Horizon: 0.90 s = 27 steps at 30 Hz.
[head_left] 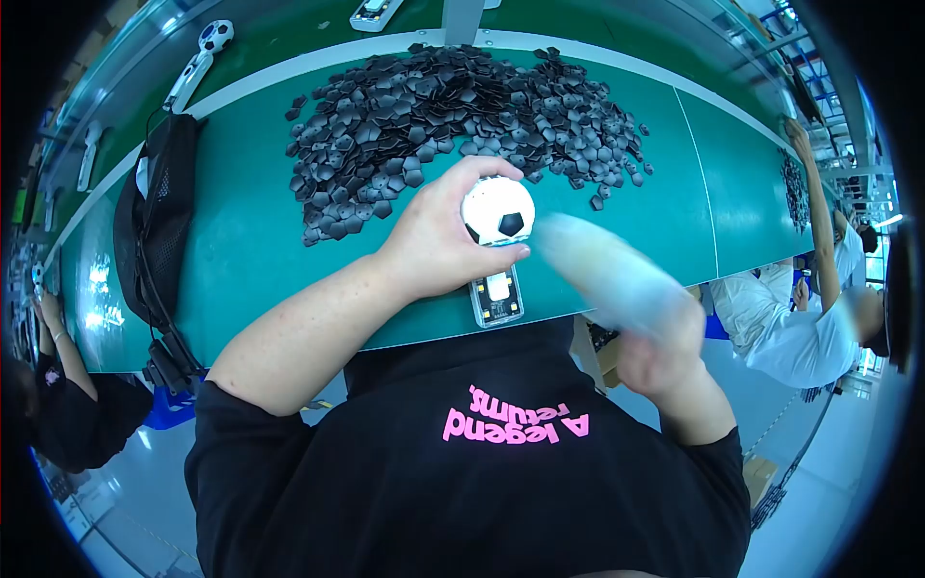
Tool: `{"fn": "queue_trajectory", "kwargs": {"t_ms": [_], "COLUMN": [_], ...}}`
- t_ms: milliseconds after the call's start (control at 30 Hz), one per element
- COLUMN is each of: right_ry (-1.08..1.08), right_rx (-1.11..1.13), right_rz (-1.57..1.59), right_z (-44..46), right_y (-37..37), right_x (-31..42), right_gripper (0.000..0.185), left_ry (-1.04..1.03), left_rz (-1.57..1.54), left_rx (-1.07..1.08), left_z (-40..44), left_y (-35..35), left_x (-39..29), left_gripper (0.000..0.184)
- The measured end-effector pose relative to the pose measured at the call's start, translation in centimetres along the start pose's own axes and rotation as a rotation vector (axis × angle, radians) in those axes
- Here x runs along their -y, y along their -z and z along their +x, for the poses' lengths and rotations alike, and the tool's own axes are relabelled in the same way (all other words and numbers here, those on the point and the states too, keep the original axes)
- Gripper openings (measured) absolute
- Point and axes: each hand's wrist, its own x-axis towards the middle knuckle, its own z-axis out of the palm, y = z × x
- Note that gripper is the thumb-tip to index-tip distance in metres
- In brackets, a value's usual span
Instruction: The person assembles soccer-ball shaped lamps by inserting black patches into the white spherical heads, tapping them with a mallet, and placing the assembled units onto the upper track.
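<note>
My left hand (448,231) is wrapped round a white ball-shaped head (497,208) with black pentagon patches. A clear handle part (497,297) with a circuit board inside extends below the ball toward me. To the right of the ball, my right hand (670,337) is smeared by motion. A blurred whitish long shape (602,270) reaches from it toward the ball; its outline and my right fingers cannot be made out. Beyond the ball lies a large heap of small black pentagon pieces (424,116) on the green table.
A black mesh bag (159,222) with cables lies at the table's left. Finished-looking ball-headed devices (198,69) rest on the green belt (279,34) behind a pale rail. Co-workers sit at right (805,323) and left (82,405).
</note>
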Motion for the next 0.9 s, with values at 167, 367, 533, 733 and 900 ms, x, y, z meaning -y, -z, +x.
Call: {"fn": "queue_trajectory", "kwargs": {"t_ms": [167, 367, 533, 733, 900], "right_ry": [-0.291, -0.7, -0.825, -0.753, -0.313], "right_rx": [0.326, -0.053, -0.064, -0.011, -0.198], "right_rz": [-0.082, -0.344, -0.56, -0.756, -0.223], "right_z": [1.6, 1.0, -1.3, -2.0, 2.8], "right_y": [0.0, 0.8, 1.9, 0.4, -3.2], "right_x": [0.5, -8.1, -17.8, -21.2, -8.2], "right_gripper": [0.019, 0.031, 0.031, 0.027, 0.042], "left_ry": [-0.092, -0.079, -0.102, 0.022, -0.045], "left_rz": [0.045, -0.045, -0.081, -0.264, -0.354], "left_rx": [-0.008, 0.006, 0.04, 0.054, 0.036], "left_z": [0.0, -0.3, -0.2, -0.5, -0.5], "left_y": [0.2, 0.3, 0.6, 0.3, -0.1], "left_x": [0.8, 1.2, 0.8, 0.7, 1.5], "left_gripper": [0.064, 0.064, 0.059, 0.051, 0.046]}}
